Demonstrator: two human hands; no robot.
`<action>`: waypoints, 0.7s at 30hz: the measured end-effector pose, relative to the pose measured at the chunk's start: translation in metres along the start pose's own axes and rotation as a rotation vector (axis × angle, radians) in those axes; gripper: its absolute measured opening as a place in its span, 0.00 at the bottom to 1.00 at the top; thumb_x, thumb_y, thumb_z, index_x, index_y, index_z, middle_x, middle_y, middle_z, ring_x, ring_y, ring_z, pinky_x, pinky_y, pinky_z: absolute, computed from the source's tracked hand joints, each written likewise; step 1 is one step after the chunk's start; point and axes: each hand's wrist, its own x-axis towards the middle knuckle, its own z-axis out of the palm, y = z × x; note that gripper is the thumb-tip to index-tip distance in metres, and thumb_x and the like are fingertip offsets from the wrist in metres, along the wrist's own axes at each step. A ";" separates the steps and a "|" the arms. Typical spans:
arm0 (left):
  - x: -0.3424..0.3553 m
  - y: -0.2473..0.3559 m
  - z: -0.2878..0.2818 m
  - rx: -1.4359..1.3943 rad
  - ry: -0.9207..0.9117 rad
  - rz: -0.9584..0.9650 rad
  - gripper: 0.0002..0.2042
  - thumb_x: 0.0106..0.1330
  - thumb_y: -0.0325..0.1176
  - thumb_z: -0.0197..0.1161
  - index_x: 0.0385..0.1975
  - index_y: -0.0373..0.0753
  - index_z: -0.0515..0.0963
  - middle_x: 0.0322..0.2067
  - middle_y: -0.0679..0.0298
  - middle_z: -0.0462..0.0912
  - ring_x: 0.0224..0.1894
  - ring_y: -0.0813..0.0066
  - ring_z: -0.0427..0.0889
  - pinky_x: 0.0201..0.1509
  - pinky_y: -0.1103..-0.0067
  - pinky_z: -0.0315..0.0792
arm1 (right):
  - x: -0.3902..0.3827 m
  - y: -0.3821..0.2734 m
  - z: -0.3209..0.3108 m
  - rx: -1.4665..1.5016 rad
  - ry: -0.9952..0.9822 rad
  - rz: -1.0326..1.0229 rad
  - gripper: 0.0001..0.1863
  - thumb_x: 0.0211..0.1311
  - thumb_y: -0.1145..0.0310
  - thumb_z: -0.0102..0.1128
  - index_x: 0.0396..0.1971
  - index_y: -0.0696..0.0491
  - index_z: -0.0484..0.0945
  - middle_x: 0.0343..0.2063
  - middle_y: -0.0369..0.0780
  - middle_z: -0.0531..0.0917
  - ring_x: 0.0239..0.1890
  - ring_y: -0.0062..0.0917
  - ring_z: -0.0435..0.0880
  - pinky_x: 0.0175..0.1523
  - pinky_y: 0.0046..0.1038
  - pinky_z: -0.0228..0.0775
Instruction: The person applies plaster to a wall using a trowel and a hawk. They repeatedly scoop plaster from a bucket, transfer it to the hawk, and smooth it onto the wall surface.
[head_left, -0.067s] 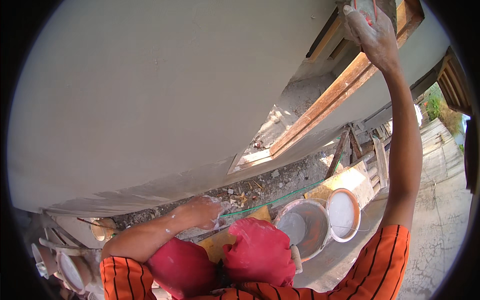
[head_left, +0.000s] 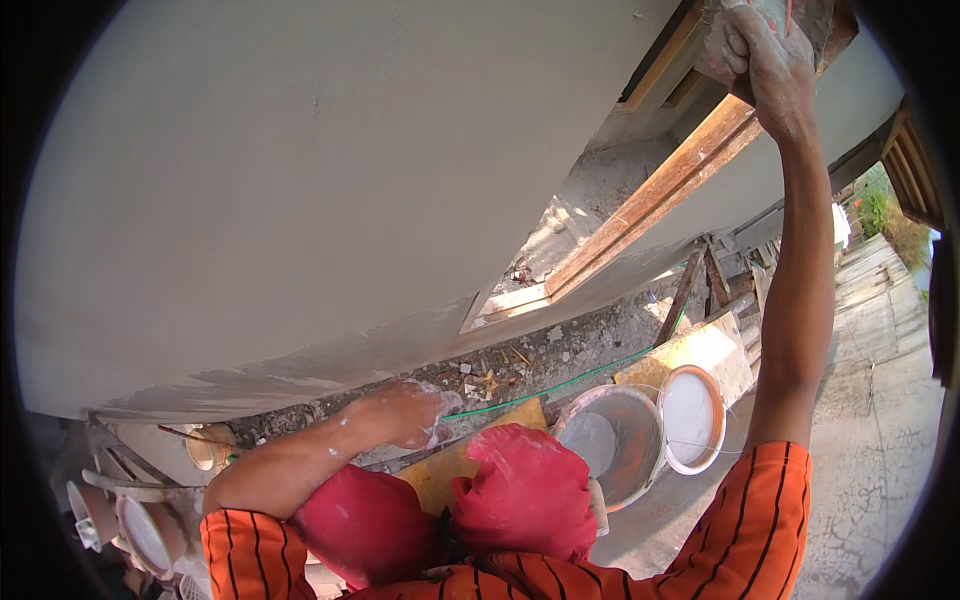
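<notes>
My right hand reaches up to the far right, its fingers wrapped round the red handle of a plastering trowel. The tool's grey, plaster-smeared face shows only in part at the picture's top edge, beside the upper wooden window frame. Below and to the left, my left hand hangs in front of my knees. White plaster coats it, and its fingers turn away from me, so I cannot see whether they grip anything. A broad grey plastered wall fills the left and middle.
A wide bucket with grey mix stands right of my knees, against a smaller pail of pale material. A yellowish board, a green hose and rubble lie along the wall's foot. More buckets are at lower left.
My right hand with the trowel has moved slightly right and up. The whole view has shifted a little; my left hand stays nearly where it was.
</notes>
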 end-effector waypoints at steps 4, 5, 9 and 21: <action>-0.007 -0.011 0.012 -0.036 0.102 0.055 0.27 0.61 0.44 0.56 0.59 0.39 0.64 0.52 0.50 0.73 0.55 0.51 0.71 0.58 0.64 0.65 | -0.077 0.019 0.057 0.887 0.047 0.312 0.16 0.59 0.58 0.58 0.22 0.53 0.67 0.12 0.36 0.68 0.16 0.21 0.70 0.22 0.24 0.63; -0.011 -0.012 0.014 -0.026 0.093 0.027 0.27 0.61 0.44 0.56 0.59 0.39 0.64 0.52 0.50 0.73 0.54 0.51 0.71 0.58 0.64 0.65 | -0.104 0.029 0.085 0.908 0.027 0.332 0.18 0.60 0.56 0.58 0.21 0.54 0.68 0.11 0.36 0.67 0.15 0.22 0.70 0.21 0.26 0.65; -0.014 -0.009 0.023 -0.042 0.184 0.043 0.23 0.59 0.41 0.58 0.52 0.39 0.68 0.42 0.49 0.77 0.46 0.50 0.76 0.49 0.61 0.69 | -0.227 0.086 0.195 0.903 0.046 0.660 0.20 0.60 0.55 0.59 0.20 0.56 0.70 0.10 0.35 0.70 0.11 0.18 0.69 0.18 0.23 0.65; -0.027 0.010 0.006 -0.025 0.169 0.011 0.18 0.60 0.41 0.56 0.46 0.37 0.71 0.34 0.47 0.79 0.39 0.47 0.79 0.41 0.57 0.72 | -0.211 0.181 0.160 0.989 0.343 0.640 0.12 0.62 0.60 0.57 0.34 0.54 0.70 0.13 0.30 0.66 0.15 0.14 0.66 0.20 0.20 0.59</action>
